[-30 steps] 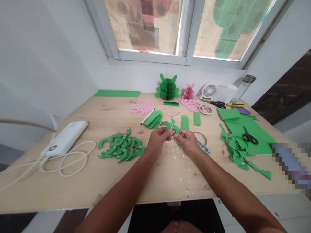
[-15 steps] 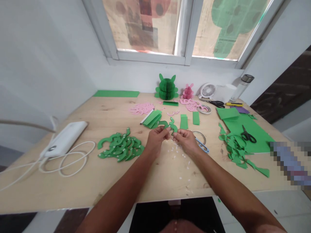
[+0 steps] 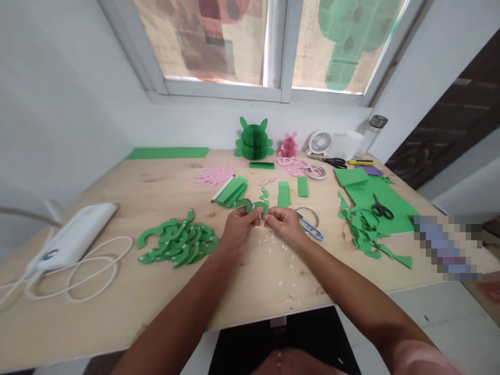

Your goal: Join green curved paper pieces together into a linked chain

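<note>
Both hands meet over the middle of the table, fingertips nearly touching. My left hand (image 3: 240, 226) pinches a curved green paper cutout (image 3: 244, 202) with small white patches on it. From the other side, the thumb and fingers of my right hand (image 3: 287, 223) close on the same cutout's near edge; part of it is hidden by the fingers. A wavy green paper strip (image 3: 265, 195) shows just beyond the fingertips. Left of my hands lies a heap of similar green cutouts (image 3: 179, 240) with white patches. Tiny white scraps (image 3: 279, 250) are scattered below my hands.
A blue cutter (image 3: 312, 228) and a tape roll (image 3: 308, 211) lie right of my right hand. Farther right are black scissors (image 3: 382, 207), green sheets (image 3: 398, 208) and offcuts (image 3: 363, 229). A white power bank (image 3: 78, 234) with cable is at left. Paper figures (image 3: 253, 139) stand behind.
The whole view has shifted, so things on the table appear farther left. My fingertips have drawn closer together on the green cutout, covering more of it.
</note>
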`<action>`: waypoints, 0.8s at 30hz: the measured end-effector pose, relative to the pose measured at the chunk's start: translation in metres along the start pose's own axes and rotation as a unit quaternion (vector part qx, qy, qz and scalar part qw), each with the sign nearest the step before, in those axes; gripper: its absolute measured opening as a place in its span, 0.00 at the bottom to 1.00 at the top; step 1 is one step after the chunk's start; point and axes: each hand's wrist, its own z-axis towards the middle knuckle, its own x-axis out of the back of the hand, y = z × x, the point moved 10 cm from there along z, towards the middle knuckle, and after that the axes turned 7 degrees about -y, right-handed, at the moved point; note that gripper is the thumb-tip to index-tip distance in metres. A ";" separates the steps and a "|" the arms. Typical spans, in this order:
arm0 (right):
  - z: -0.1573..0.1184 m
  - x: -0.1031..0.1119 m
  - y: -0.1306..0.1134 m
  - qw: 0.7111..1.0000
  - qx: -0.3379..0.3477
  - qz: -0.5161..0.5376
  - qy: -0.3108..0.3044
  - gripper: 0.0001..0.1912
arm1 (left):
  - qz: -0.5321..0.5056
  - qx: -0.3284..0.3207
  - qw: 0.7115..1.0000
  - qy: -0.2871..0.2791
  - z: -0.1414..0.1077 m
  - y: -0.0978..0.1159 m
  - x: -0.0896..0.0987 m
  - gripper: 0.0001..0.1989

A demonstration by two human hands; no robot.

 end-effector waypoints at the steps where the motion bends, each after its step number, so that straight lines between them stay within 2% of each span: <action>1: 0.000 0.000 -0.002 1.000 0.003 -0.003 0.000 0.15 | -0.004 0.004 1.000 -0.002 0.000 0.000 -0.001 0.13; 4: 0.001 0.000 -0.005 0.999 0.018 -0.030 0.004 0.14 | -0.036 0.026 0.999 -0.014 -0.002 -0.003 -0.004 0.10; 8: 0.001 0.005 -0.009 0.992 0.044 -0.112 0.044 0.14 | -0.091 0.058 0.994 -0.015 -0.003 -0.009 -0.005 0.10; 12: 0.000 0.004 -0.011 0.985 0.056 -0.156 0.052 0.16 | -0.093 0.087 0.992 -0.020 -0.003 -0.016 -0.004 0.09; 20: 0.000 0.007 -0.012 0.986 0.031 -0.149 0.061 0.11 | -0.037 0.044 0.998 0.017 -0.001 -0.008 0.006 0.08; 24: -0.002 0.006 -0.014 0.987 0.038 -0.142 0.063 0.11 | -0.042 0.042 0.998 0.020 -0.004 -0.004 0.003 0.07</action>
